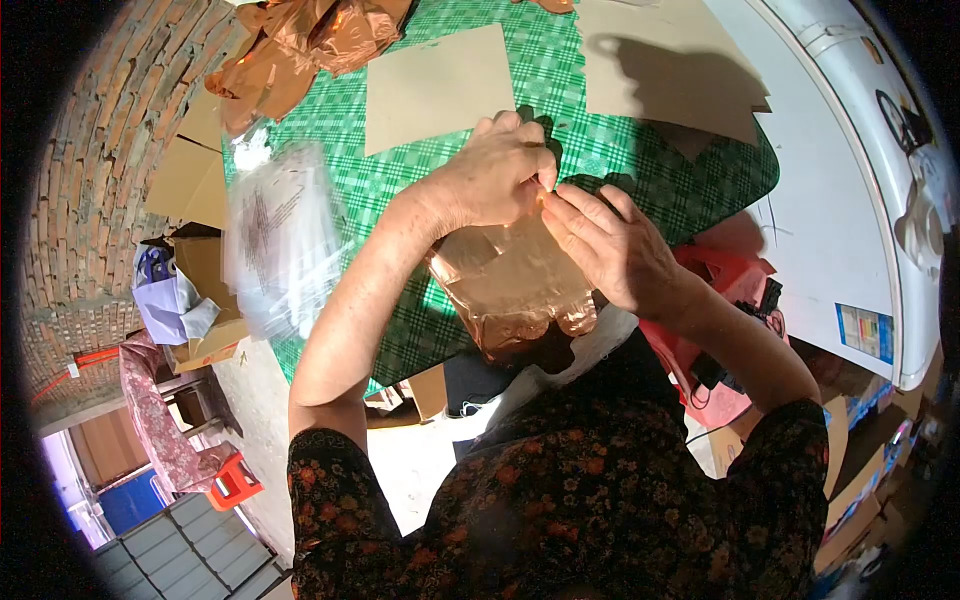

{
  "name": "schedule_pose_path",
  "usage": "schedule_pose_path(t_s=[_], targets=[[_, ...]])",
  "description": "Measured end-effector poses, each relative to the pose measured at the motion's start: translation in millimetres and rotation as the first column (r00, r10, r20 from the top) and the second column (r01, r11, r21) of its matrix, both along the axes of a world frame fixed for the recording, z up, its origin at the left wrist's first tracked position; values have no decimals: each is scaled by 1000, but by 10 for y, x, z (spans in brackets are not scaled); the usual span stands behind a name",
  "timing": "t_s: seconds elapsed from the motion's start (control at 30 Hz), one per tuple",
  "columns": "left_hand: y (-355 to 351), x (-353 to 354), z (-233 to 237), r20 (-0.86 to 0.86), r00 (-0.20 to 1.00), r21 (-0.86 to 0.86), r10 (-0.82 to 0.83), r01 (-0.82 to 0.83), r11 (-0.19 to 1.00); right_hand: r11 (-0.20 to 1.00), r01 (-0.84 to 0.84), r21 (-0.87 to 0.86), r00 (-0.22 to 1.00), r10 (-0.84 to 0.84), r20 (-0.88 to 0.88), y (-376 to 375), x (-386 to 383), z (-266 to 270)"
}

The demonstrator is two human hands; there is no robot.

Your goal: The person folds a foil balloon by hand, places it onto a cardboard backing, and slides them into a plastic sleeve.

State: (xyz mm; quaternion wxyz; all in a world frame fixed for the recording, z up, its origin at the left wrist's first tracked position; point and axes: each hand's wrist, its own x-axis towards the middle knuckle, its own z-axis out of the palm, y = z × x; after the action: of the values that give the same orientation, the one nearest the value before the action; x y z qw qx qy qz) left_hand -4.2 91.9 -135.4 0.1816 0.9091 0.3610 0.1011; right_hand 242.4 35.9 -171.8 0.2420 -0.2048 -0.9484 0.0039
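A shiny copper-coloured foil piece [510,275], flat with a puckered lower edge, hangs over the near edge of the table in front of me. My left hand [495,172] is closed at its upper end, thumb and fingertips pinched together. My right hand [622,248] meets it there from the right, its fingers pressed together on the foil's top corner. A tiny orange bit shows between the fingertips, too small to make out. The fingers cover the foil's upper edge.
A green checked cloth covers the table [420,190]. On it lie cardboard sheets [440,85], crumpled copper foil pieces [310,50] and a stack of clear plastic bags [280,240]. An open carton [215,290] stands left, a red stool [235,482] beyond it, a white vehicle [850,150] right.
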Motion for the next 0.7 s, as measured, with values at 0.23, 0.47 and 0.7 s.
schedule_pose_path(t_s=[0.23,0.47,0.7], targets=[[-245,-5,59,141,979,205,148,-175,963,1000,-23,17,1000,23,19,10,-26,23],[-1269,89,-33,134,915,214,382,-403,890,999,-33,17,997,31,70,-8,-67,61],[-1470,85,-215,118,782,218,612,-622,752,996,-42,78,992,33,121,-7,-95,91]])
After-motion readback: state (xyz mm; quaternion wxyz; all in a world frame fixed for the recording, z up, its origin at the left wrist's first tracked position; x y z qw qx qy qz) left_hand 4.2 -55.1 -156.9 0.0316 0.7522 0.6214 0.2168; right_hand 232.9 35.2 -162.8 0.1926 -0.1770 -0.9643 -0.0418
